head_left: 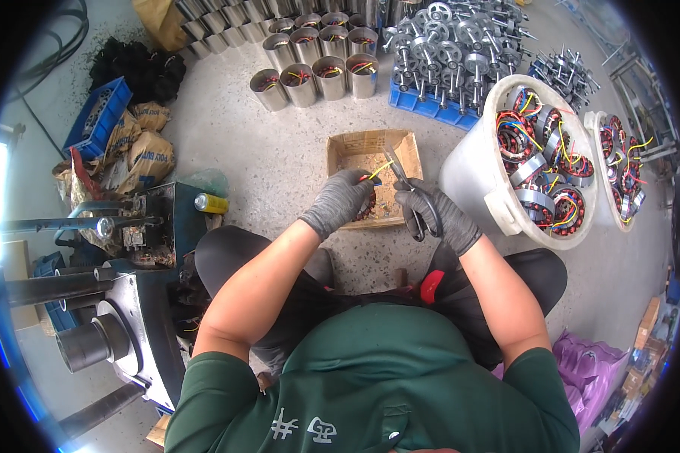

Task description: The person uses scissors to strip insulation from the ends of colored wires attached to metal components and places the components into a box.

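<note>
My left hand (pixel 338 202), in a grey work glove, is closed around a motor stator (pixel 367 205) with red-and-dark windings. A yellow wire (pixel 378 171) sticks out past its fingertips, and most of the stator is hidden by the glove. My right hand (pixel 440 214), gloved the same way, grips black-handled scissors (pixel 397 167). Their blades point up and away, just right of the wire end; whether they touch it I cannot tell. Both hands are above the near part of an open cardboard box (pixel 408 143) with small scraps on its bottom.
To the right, a white tub (pixel 461 177) is full of wired stators. Metal cylinders (pixel 302 92) stand in rows at the far side, beside a blue crate (pixel 431 109) piled with rotors. A machine (pixel 140 317) and a yellow can (pixel 211 204) are on the left.
</note>
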Available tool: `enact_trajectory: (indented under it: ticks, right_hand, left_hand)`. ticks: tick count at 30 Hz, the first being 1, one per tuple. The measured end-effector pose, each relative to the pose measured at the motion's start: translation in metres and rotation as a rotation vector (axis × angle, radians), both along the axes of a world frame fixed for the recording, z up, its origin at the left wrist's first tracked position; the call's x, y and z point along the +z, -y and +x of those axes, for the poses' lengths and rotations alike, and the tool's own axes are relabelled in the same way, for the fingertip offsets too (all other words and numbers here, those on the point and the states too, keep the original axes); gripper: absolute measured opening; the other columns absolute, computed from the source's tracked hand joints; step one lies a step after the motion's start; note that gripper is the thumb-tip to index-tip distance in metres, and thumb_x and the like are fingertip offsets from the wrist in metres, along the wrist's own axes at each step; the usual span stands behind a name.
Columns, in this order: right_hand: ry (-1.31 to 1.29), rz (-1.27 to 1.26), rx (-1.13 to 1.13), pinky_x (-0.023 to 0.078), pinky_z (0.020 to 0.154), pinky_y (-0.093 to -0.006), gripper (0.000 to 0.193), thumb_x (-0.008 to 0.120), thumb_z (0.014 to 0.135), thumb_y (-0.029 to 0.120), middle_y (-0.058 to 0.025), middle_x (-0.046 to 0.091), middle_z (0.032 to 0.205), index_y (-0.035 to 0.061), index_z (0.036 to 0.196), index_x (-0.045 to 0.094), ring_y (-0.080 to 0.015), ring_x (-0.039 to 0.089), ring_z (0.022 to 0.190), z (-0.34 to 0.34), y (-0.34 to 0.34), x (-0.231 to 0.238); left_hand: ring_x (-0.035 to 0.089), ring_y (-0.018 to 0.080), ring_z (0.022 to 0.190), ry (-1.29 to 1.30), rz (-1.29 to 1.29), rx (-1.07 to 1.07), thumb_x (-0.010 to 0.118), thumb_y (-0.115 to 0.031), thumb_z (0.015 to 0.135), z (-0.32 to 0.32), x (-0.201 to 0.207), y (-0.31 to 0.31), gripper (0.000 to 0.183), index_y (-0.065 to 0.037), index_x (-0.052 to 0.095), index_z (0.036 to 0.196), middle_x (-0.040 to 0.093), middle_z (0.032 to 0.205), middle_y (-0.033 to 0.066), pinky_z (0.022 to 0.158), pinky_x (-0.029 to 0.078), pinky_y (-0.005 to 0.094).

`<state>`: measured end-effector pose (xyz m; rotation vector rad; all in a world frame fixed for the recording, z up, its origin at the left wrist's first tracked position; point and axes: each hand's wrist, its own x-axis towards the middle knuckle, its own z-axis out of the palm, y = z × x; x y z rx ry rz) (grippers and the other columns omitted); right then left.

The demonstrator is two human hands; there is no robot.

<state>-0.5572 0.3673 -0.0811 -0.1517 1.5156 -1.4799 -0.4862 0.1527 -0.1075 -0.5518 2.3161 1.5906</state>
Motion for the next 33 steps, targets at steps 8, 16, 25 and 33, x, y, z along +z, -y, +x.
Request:
enact_trajectory:
  ticks: [8, 16, 25, 33]
  right_hand:
    - [0.18, -0.018, -0.051, 0.037, 0.033, -0.0305, 0.024, 0.062, 0.088, 0.013, -0.0045, 0.056, 0.058, -0.0009, 0.108, 0.059, -0.0165, 0.048, 0.035, 0.003, -0.005, -0.03]
    - [-0.03, -0.034, -0.114, 0.043, 0.045, -0.0272, 0.046, 0.072, 0.087, 0.013, -0.004, 0.058, 0.072, 0.0026, 0.129, 0.055, -0.0137, 0.054, 0.051, 0.023, 0.001, -0.036]
    - [-0.781, 0.222, 0.247, 0.052, 0.073, -0.035, 0.041, 0.073, 0.089, 0.024, -0.0183, 0.068, 0.093, 0.0008, 0.119, 0.058, -0.0254, 0.067, 0.083, 0.037, 0.017, 0.004]
    - [0.18, 0.038, -0.003, 0.047, 0.056, -0.026, 0.018, 0.062, 0.095, 0.012, -0.0018, 0.061, 0.077, 0.0023, 0.109, 0.061, -0.0103, 0.058, 0.066, 0.023, 0.014, -0.02]
  left_hand:
    - [0.062, 0.0112, 0.089, -0.102, 0.175, 0.081, 0.062, -0.009, 0.095, 0.001, -0.008, -0.002, 0.025, -0.005, 0.071, 0.118, 0.071, 0.1, 0.0038, 0.084, 0.054, 0.0287]
    - [0.061, 0.0142, 0.072, -0.089, 0.229, 0.082, 0.059, -0.014, 0.096, 0.0, 0.003, 0.001, 0.021, -0.001, 0.071, 0.108, 0.069, 0.083, 0.0061, 0.07, 0.053, 0.0317]
    - [0.069, 0.0223, 0.075, 0.073, -0.06, -0.083, 0.063, -0.024, 0.092, -0.006, -0.005, -0.004, 0.025, -0.004, 0.073, 0.103, 0.071, 0.08, 0.0156, 0.076, 0.054, 0.0366]
    - [0.07, 0.0261, 0.074, 0.14, -0.267, -0.216, 0.062, -0.025, 0.093, -0.004, -0.005, -0.007, 0.03, -0.005, 0.071, 0.113, 0.071, 0.083, 0.0185, 0.076, 0.055, 0.0391]
